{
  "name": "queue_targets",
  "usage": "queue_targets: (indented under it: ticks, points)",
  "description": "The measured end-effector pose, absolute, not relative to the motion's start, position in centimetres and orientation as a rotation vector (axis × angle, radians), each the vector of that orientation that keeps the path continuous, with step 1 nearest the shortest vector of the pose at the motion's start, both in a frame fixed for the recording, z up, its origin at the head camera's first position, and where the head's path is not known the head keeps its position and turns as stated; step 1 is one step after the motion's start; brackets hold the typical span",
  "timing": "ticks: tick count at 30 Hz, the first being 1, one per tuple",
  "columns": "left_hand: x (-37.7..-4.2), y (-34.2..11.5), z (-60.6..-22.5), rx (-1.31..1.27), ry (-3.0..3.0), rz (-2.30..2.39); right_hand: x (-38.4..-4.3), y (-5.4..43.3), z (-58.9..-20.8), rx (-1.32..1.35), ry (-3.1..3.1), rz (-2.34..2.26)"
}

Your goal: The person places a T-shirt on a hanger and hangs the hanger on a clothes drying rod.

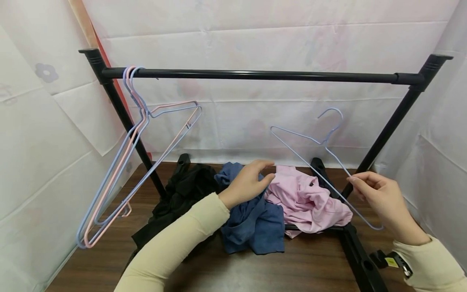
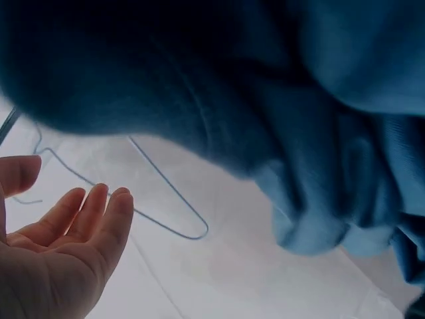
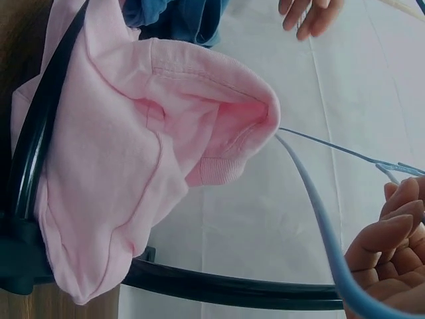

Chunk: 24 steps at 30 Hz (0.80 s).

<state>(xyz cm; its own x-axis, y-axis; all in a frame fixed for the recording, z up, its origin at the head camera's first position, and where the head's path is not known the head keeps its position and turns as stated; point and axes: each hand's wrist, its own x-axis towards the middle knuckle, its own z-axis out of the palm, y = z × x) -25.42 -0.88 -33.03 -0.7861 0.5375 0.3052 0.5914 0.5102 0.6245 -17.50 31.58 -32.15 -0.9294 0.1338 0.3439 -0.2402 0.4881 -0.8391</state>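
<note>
The pale blue hanger (image 1: 325, 142) is held above the right side of the table (image 1: 292, 271), its hook uppermost and apart from the crossbar (image 1: 270, 75) of the black rack. One shoulder of it reaches left over the pink garment (image 1: 303, 198), and the other slopes down to the right.

The table is dark brown with a wood grain. White sheeting (image 1: 255, 44) with fold lines and faint printed patches stands behind and at both sides; a grey flower shows on the left part. A wooden post (image 1: 84, 22) rises at the upper left. Near the left end of the crossbar, blue and pink hangers (image 1: 144, 113) hang close together. Below, three rumpled garments lie side by side: the black garment (image 1: 182, 194) on the left, the blue garment (image 1: 251, 227) in the middle, and the pink one on the right, partly over a low bar of the rack.

The right hand (image 1: 383, 198) pinches the hanger between thumb and fingers along its right shoulder, the other fingers curled in. The left hand (image 1: 248, 184) is above the blue garment, its fingers extended and slightly bent, the thumb well away from them, holding nothing. The left wrist view is dim, so I cannot tell whether this hand brushes the cloth.
</note>
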Motion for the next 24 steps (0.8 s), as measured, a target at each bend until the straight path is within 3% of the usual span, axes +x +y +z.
queue_targets:
  ticks: [24]
  points:
    - [-28.9,6.8,-35.3,-1.112,-2.86,-0.747,-17.1,31.9,-32.5,0.068,-2.362,1.464]
